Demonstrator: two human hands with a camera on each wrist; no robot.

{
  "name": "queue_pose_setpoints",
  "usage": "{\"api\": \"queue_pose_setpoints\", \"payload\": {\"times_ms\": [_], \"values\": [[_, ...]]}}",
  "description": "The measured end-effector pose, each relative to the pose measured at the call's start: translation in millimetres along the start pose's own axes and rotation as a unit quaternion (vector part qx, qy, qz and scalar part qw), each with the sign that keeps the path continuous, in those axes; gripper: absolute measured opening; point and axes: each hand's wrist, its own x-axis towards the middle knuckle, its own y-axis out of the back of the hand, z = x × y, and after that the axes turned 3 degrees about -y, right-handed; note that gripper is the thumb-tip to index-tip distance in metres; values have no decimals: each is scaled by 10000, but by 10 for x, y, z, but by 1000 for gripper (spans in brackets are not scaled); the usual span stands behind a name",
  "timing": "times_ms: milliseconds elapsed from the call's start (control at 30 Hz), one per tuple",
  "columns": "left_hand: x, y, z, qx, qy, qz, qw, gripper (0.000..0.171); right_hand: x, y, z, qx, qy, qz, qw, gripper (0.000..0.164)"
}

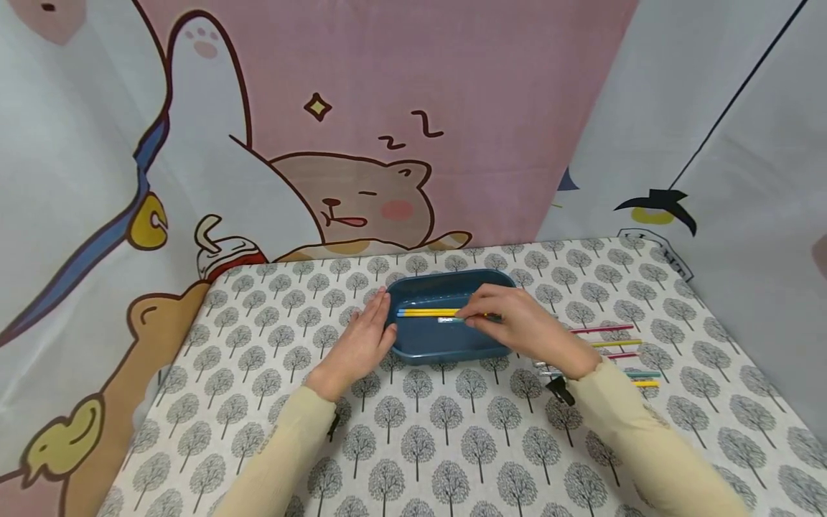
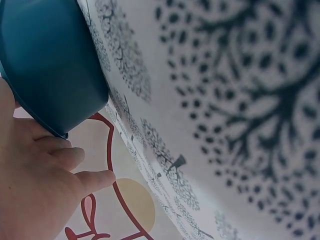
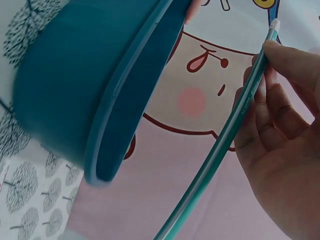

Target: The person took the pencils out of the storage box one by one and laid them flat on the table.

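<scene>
My right hand (image 1: 517, 319) is above the right half of a dark blue plastic tub (image 1: 446, 355) and pinches a green pencil (image 3: 220, 142) between thumb and fingers. The pencil's pale end (image 1: 446, 320) points left over the tub. Inside lie yellow pencils (image 1: 426, 313) with blue ends, side by side; the right hand hides their right part. At the tub's left end, my left hand (image 1: 362, 345) rests against the rim with its fingers extended. The left wrist view has that hand (image 2: 45, 175) touching the tub's rim and outer wall (image 2: 60, 75).
On the tree-print cloth (image 1: 413, 445), right of the tub, lie several pencils, among them a pink pencil (image 1: 604, 329), a yellow-green pencil (image 1: 617, 343) and a green pencil (image 1: 645, 374). The right forearm partly covers them. A cartoon-print curtain (image 1: 491, 129) hangs behind the table.
</scene>
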Motion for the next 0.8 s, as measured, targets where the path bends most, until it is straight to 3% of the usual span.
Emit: {"api": "queue_pose_setpoints", "payload": {"times_ms": [500, 800], "values": [[2, 17, -4, -9, -20, 56, 10000, 65, -369, 187, 97, -416, -274, 169, 9986, 24], [0, 20, 6, -8, -2, 27, 10000, 64, -585, 211, 193, -587, -103, 385, 9975, 28]]}}
